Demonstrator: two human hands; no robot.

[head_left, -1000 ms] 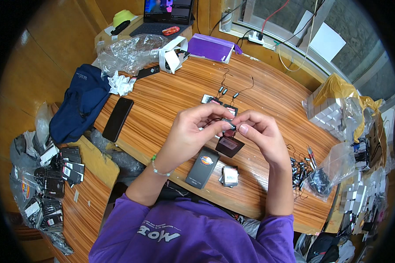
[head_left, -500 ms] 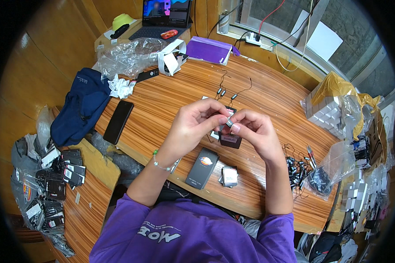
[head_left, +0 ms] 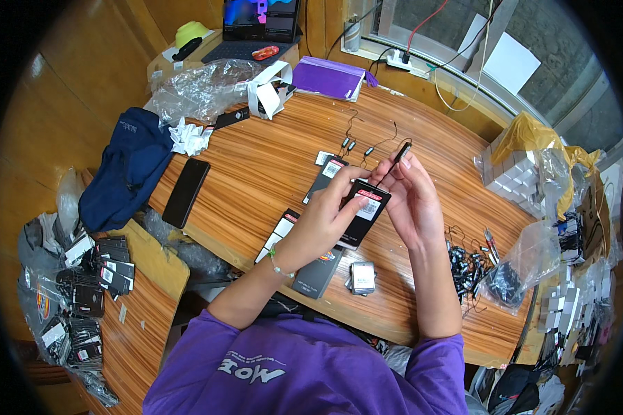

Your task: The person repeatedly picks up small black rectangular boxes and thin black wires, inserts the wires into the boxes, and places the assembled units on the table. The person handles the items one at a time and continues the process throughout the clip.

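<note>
Two hands are working close together mid-frame: the L hand (head_left: 327,216) is clamping a black tag (head_left: 365,220) betw. thumb and fingers, while the R hand (head_left: 415,196) is pinching a thin dark cord (head_left: 387,173) near its upper end. Can't tell if the hands are touching each other. The tag is sitting at the L hand's right edge, below-left of the R fingertips, so the L is nearer. Its long axis is tilting from lower left to upper right, approx. in line w/ the cord, which is rising from around the tag's top edge; from where I'm standing, can't tell if it's threaded thru.

The tag is looking like stiff, smooth card, rectangular, w/ a white label (head_left: 369,207) facing up. The cord is looking flexible, w/ a small dark bar-shaped end piece (head_left: 402,152). Just below, a matte black flat box (head_left: 316,274) is lying partly hidden by the L hand; a small white-topped stack (head_left: 362,277) is resting to its right. Further right, a tangled heap of black cords (head_left: 466,272) is spreading beside a crinkly clear plastic bag (head_left: 533,261), all on a streaky wood-grain tabletop (head_left: 256,166)
</note>
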